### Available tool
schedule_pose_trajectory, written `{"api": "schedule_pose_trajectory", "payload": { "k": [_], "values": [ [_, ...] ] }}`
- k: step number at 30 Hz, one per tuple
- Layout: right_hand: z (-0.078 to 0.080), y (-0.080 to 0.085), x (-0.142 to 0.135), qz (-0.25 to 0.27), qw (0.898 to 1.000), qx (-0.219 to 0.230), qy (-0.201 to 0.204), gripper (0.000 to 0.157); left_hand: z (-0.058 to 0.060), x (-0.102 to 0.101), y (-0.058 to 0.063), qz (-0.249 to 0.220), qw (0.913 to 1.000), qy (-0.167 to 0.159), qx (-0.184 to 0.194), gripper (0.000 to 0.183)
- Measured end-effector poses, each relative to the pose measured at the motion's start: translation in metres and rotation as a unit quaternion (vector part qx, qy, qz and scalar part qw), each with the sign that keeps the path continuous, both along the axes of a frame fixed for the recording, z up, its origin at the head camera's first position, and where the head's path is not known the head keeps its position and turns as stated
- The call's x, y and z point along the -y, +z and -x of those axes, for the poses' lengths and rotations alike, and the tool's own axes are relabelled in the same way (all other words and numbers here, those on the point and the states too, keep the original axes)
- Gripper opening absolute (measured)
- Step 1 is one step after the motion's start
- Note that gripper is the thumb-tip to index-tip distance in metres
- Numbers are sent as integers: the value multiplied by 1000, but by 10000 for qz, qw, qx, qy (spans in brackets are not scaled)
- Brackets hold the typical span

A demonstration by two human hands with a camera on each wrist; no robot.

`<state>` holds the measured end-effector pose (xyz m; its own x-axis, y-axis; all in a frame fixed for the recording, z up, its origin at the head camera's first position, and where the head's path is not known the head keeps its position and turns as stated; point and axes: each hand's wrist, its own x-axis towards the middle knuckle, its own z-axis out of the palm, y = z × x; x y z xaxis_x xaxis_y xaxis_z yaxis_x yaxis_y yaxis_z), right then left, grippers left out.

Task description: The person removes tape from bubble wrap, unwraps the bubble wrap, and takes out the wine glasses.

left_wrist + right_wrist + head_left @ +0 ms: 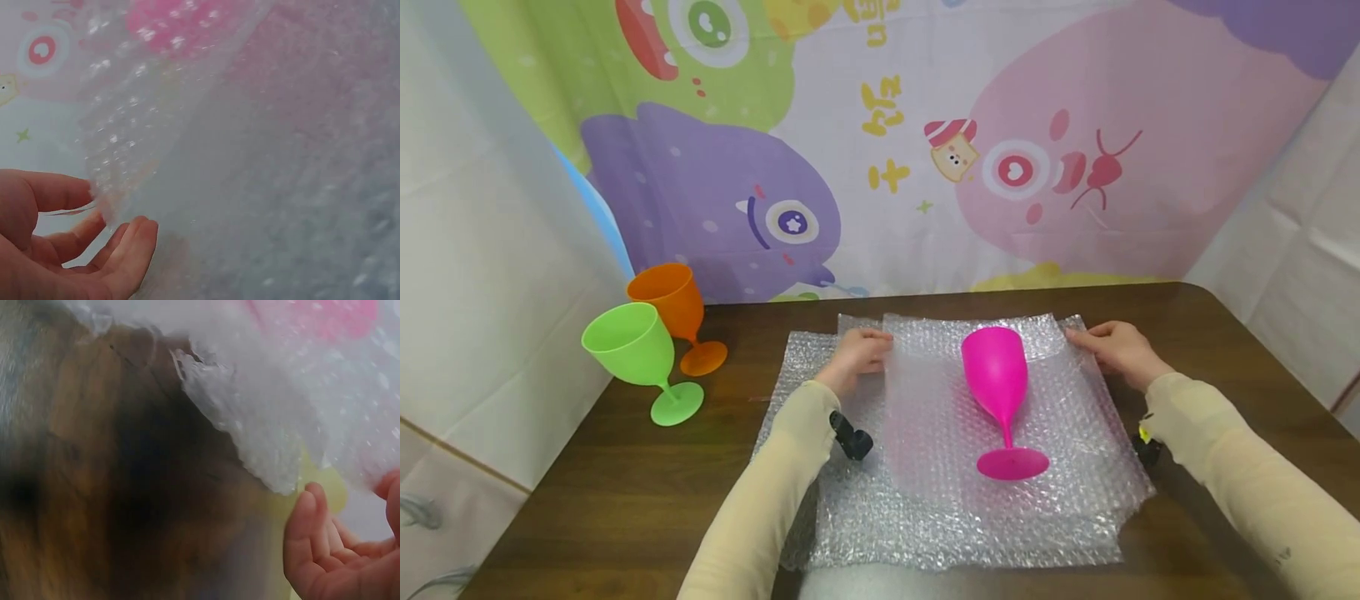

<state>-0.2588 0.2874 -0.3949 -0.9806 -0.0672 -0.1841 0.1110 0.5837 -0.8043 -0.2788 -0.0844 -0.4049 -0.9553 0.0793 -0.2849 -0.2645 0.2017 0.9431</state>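
A pink plastic goblet [996, 375] lies on its side on sheets of clear bubble wrap [955, 533], its bowl toward the back and its round foot toward me. With thumb and fingers, my left hand [861, 357] pinches the upper left corner of the top sheet. At the far right corner, my right hand [1116, 350] grips the sheet's edge between thumb and fingers. Up close, the left wrist view has the left hand [81, 244] at the raised bubble wrap [144, 125]. In the right wrist view, the right hand [350, 550] is at the sheet's edge.
On the left of the brown wooden table [587, 500], a green goblet [636, 346] and an orange goblet [673, 300] stand upright close together. Behind the table hangs a cartoon-printed cloth [910, 233]. White panels [490, 250] flank both sides.
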Motion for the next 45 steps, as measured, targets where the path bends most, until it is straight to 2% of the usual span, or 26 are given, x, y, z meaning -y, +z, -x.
{"api": "schedule_pose_trajectory", "payload": {
  "k": [3, 6, 8, 10, 11, 14, 18, 22, 26, 30, 35, 39, 45],
  "values": [
    [0, 4, -1, 10, 9996, 130, 236, 74, 34, 15, -30, -255, 9992, 28, -311, 28],
    [0, 5, -2, -52, 9988, 256, 416, 76, 40, 21, -26, -304, 9989, 141, -334, 26],
    [0, 5, -2, -63, 9979, 334, 542, 77, 26, 16, -1, -217, 9990, 299, -259, 27],
    [0, 3, -3, -5, 9969, 432, 651, 79, 5, 9, 32, -19, 9990, 441, -118, 31],
    [1, 2, -3, 42, 9964, 480, 703, 80, 5, 8, 38, 15, 9988, 477, -85, 33],
    [0, 0, -3, 224, 9945, 621, 817, 81, -10, 2, 66, -78, 9986, 505, -148, 35],
    [-1, -2, -1, 326, 9931, 719, 866, 81, -15, -6, 87, -341, 9976, 541, -264, 37],
    [0, -3, 0, 404, 9920, 772, 914, 81, -4, -14, 87, -569, 9961, 543, -390, 35],
    [0, -5, 1, 391, 9907, 855, 985, 83, 1, -25, 83, -459, 9965, 480, -517, 31],
    [0, -5, 2, 318, 9902, 886, 1033, 84, -3, -41, 79, -165, 9977, 217, -621, 29],
    [-1, -7, 2, 508, 9905, 808, 991, 84, -10, -65, 69, 236, 9968, -368, -675, 27],
    [-1, -8, 2, 713, 9888, 803, 1036, 82, -15, -81, 60, 382, 9959, -671, -474, 29],
    [-1, -10, 2, 915, 9863, 855, 1069, 83, -17, -93, 46, 438, 9950, -884, -146, 33]
  ]
}}
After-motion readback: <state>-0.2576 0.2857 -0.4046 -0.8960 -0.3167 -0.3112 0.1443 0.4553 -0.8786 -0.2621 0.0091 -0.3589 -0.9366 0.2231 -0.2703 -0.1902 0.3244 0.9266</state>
